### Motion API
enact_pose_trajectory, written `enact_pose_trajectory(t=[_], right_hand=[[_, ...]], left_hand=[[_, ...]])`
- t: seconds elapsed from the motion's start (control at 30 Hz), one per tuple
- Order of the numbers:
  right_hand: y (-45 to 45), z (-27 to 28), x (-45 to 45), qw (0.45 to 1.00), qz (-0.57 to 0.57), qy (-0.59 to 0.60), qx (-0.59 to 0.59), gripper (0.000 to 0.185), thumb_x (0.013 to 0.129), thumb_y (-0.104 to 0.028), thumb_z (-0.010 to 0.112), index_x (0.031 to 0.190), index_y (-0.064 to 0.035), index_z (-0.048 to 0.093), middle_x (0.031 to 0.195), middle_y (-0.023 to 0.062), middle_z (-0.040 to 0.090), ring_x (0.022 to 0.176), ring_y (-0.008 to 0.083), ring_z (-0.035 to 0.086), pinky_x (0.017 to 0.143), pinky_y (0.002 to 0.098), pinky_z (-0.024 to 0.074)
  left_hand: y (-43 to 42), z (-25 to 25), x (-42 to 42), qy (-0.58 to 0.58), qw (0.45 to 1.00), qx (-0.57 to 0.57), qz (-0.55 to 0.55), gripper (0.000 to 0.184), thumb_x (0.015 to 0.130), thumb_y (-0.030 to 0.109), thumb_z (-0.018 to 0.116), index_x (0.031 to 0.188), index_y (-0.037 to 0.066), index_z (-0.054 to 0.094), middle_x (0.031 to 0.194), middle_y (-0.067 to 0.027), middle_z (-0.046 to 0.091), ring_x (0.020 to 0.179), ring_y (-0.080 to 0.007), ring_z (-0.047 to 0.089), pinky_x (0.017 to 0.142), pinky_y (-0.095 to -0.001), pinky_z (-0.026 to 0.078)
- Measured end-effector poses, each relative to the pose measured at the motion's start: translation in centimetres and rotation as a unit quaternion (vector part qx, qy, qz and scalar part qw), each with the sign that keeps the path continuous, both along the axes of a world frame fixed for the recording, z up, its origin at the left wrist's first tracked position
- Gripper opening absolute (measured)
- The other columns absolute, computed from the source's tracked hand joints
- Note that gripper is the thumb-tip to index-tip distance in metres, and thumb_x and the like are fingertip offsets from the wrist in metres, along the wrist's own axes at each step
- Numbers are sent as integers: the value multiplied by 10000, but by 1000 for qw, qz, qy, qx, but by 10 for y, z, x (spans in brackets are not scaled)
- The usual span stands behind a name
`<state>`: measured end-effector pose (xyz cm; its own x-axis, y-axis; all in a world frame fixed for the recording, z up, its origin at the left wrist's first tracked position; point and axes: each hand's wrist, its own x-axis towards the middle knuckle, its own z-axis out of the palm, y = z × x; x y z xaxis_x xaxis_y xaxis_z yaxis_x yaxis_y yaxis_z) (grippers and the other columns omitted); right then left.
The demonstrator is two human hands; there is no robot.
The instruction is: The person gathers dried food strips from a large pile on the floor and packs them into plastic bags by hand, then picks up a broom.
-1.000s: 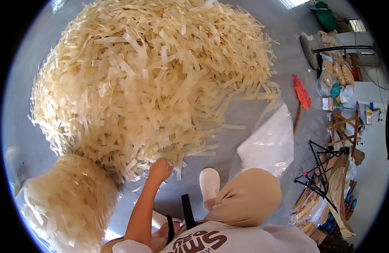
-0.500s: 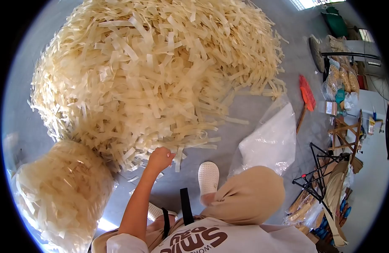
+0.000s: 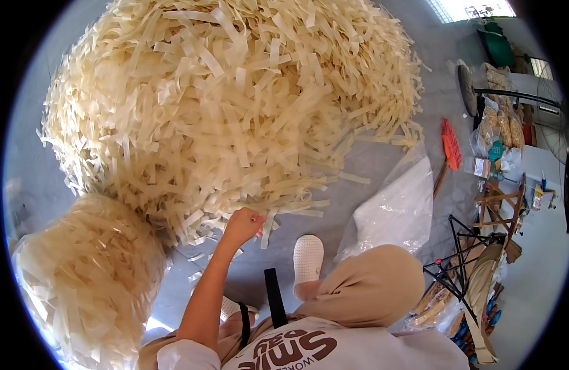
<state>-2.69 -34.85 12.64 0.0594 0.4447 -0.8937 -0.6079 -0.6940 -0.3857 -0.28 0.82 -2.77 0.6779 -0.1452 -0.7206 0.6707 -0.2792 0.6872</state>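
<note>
My left hand (image 3: 244, 226) is at the near edge of a big heap of pale yellow, ribbon-like strips (image 3: 235, 117). Its fingers are curled closed, and I cannot make out whether anything is inside them. Just right of the knuckles, one loose strip (image 3: 270, 229) lies on the floor. A large clear plastic bag (image 3: 90, 271) stuffed with the same strips stands at the lower left, against the heap. My right hand is out of view.
An empty-looking clear plastic bag (image 3: 395, 206) lies flat on the grey floor, right of my white shoe (image 3: 308, 259). Beyond it is a red broom (image 3: 449, 145). Along the right wall stand a black metal frame (image 3: 460, 253), a wooden stand (image 3: 503, 206), filled bags (image 3: 506, 123) and a fan (image 3: 466, 89).
The view has shifted a little, moving the scene slightly within the frame. My left hand stays closed beside the same loose strip, turned slightly. The heap looks the same.
</note>
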Motion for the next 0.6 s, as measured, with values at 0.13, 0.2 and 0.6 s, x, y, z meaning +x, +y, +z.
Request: enact_pose_trajectory(t=[0.13,0.2,0.6], right_hand=[[10,6,11,1000,15,2,4,240,816,-119,503,1024,-4,537,830,166,594,738,307,563,692,379,460],[17,12,12,1000,18,8,12,241,814,-119,502,1023,-3,536,828,169,594,737,313,563,693,383,460],[9,52,8,998,50,37,26,248,804,-115,501,1020,3,529,816,189,594,734,349,564,699,405,463]], left_hand=[[2,3,-1,13,999,-29,30,316,796,237,544,601,-3,613,562,-95,614,551,-180,629,583,-281,478],[2,8,-4,30,999,-31,31,321,801,240,541,605,-5,613,562,-97,614,553,-174,629,585,-276,477],[-37,30,-82,90,985,-84,121,359,824,256,525,607,-20,600,562,-84,620,531,-140,605,562,-251,456]])
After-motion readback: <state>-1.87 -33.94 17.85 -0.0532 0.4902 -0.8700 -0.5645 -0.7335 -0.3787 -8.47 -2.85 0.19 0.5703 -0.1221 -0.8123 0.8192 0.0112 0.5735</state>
